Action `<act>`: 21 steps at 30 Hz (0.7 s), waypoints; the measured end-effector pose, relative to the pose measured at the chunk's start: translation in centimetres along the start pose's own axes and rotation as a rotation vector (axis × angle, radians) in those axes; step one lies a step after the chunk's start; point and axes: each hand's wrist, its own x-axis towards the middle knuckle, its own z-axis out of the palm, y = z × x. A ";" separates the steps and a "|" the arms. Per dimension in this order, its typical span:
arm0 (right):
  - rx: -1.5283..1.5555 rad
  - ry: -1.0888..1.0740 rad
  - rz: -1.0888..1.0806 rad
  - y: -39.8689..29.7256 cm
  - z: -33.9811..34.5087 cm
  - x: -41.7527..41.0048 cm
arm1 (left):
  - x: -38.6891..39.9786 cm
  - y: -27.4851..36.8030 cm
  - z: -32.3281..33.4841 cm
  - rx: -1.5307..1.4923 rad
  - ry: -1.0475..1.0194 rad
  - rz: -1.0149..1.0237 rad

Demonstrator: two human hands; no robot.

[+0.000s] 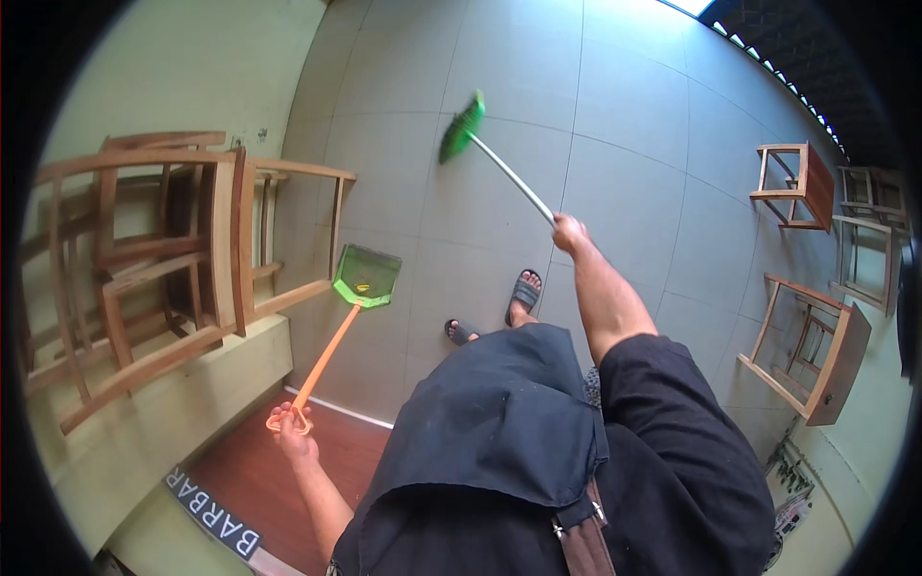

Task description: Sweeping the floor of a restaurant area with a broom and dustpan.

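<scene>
In my left hand (294, 435) is the looped end of an orange handle, which belongs to a long-handled dustpan (368, 270) with a green and dark pan. The pan rests on the tiled floor beside a wooden chair, and a small yellow scrap (362, 287) lies in it with some dirt. My right hand (570, 232) grips the pale stick of a green broom (461, 131). The broom head is out ahead of me on the grey tiles, blurred at its bristles, and well apart from the dustpan.
Stacked wooden chairs (234, 237) stand along the left wall. On the right are a wooden stool (796, 187) and a wooden table-like piece (835, 360). My sandalled feet (526, 291) are on the floor (504, 194). A reddish-brown wood-look surface (317, 453) bears a lettered sign (214, 515).
</scene>
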 end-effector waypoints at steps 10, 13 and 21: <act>0.241 -0.211 0.607 13.5 -3.5 -19.0 | 6.4 6.8 9.8 -0.050 -0.126 -0.009; 0.150 0.032 0.410 11.5 -2.7 -20.2 | 11.5 8.5 12.5 -0.023 -0.218 -0.025; 0.647 0.287 0.375 -3.7 -3.4 -5.4 | 27.3 11.1 22.1 0.111 -0.568 -0.045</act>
